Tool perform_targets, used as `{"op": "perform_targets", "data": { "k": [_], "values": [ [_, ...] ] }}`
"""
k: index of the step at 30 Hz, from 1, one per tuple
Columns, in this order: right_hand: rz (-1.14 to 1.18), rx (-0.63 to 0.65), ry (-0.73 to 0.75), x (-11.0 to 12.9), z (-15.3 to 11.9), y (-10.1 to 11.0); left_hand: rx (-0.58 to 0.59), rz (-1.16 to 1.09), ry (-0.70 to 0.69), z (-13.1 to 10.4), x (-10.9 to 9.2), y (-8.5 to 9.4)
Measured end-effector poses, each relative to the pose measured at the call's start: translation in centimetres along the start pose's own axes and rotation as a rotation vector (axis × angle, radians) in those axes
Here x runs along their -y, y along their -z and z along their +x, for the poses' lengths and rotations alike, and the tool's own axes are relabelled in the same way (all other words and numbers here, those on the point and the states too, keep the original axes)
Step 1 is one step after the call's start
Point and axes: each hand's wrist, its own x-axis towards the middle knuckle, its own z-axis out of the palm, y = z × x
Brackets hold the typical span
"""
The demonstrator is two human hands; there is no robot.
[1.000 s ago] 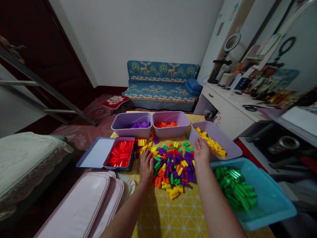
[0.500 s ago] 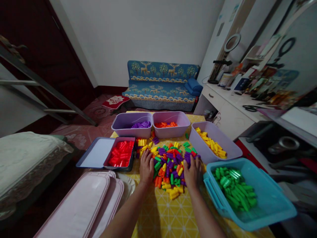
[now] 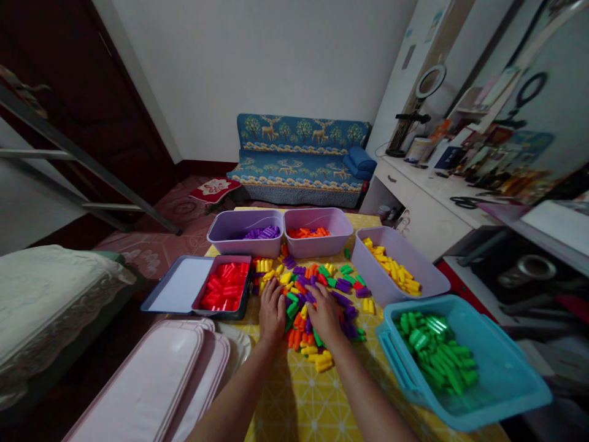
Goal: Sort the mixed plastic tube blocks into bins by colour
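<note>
A loose pile of small plastic pieces in yellow, orange, green, purple and red lies on the yellow patterned table. My left hand rests at the pile's left edge, fingers spread, holding nothing visible. Over the middle of the pile is my right hand, its fingers apart and touching pieces. Around the pile stand a bin of purple pieces, a bin of orange pieces, a bin of yellow pieces, a box of red pieces and a teal bin with green pieces.
Pale pink lids are stacked at the table's left front. A blue patterned sofa stands beyond the table. On the right, a white dresser carries many small items. A metal ladder leans at the left.
My right hand has moved left from the pile's right side to its middle. Several pieces on the right have shifted and lie more spread out. My left hand has hardly moved.
</note>
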Motion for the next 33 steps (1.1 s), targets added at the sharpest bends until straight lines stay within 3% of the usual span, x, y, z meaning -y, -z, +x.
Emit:
{"op": "perform_targets", "data": {
  "k": [7,13,21,26,33],
  "values": [
    [0.329,0.158,0.157,2.5,-0.2,-1.0,0.017,-0.002,-0.008,0.1,0.1,0.1],
    [0.48,0.051,0.041,2.1,0.9,-1.7,0.015,0.024,-0.006,0.0,0.2,0.0],
    [0.278,0.087,0.069,1.0,1.6,-0.2,0.006,0.012,-0.004,0.0,0.1,0.0],
    [0.113,0.046,0.135,2.4,2.7,-0.1,0.005,0.019,-0.009,0.0,0.2,-0.1],
    [-0.096,0.153,0.204,3.9,4.1,-1.3,0.004,0.02,-0.023,0.1,0.5,-0.1]
  ]
}}
